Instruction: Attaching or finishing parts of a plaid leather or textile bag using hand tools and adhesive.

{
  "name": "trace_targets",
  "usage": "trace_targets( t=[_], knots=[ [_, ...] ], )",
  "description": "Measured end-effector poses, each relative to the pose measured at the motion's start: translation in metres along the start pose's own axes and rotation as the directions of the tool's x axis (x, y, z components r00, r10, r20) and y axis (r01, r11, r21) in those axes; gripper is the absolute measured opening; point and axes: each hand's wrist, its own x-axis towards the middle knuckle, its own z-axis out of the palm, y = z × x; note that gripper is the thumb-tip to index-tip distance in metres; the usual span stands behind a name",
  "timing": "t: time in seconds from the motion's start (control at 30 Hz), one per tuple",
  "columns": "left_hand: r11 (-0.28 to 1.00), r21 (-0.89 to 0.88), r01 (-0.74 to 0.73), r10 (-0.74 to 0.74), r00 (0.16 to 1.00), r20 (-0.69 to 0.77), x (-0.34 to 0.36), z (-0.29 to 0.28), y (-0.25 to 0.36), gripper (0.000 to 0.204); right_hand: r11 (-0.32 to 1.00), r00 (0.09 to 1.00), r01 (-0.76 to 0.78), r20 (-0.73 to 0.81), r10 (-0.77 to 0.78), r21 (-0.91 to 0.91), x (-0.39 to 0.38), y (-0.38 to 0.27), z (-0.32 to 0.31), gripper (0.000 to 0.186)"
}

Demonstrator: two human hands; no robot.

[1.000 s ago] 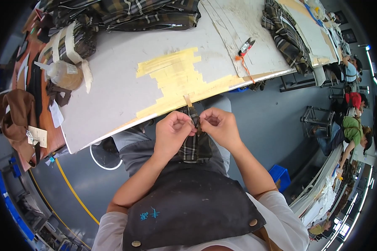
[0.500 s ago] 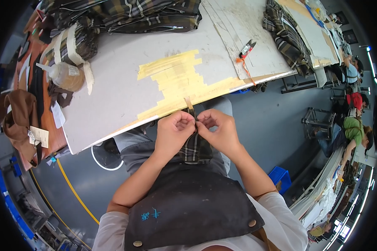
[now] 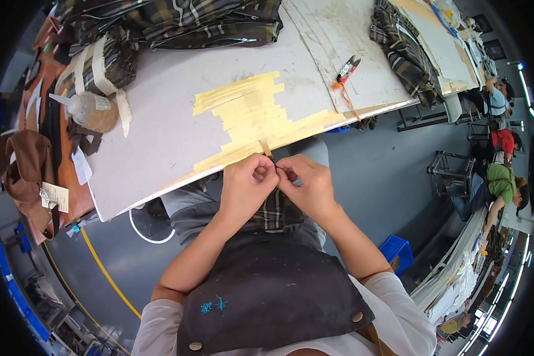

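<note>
My left hand (image 3: 248,188) and right hand (image 3: 307,185) have closed together, fingertips now pinching the plaid fabric piece (image 3: 277,212) just below them, near the taped table edge (image 3: 160,196).

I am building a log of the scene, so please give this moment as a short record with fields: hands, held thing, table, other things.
left hand: left hand pinches the plaid fabric piece at the table edge
right hand: right hand pinches the same piece, fingertips meeting the left
table: grey table with yellow tape patch
on table: red-handled snips, plastic bottle, plaid fabric pile
clothing: dark apron
</note>
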Motion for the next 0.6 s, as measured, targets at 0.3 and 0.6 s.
trace_targets(
  t=[0.3,0.6],
  knots=[
    [0.962,-0.262,0.080,-0.087,0.996,-0.017,-0.003,0.006,-0.019,0.005,0.970,0.994,-0.106,-0.017,0.112,0.217,0.000,0.005,0.005,0.007],
    [0.904,-0.405,0.137,-0.161,0.987,-0.027,-0.005,0.010,-0.021,0.004,0.816,0.924,-0.367,0.076,0.374,0.447,-0.003,0.014,0.012,0.009]
  ],
)
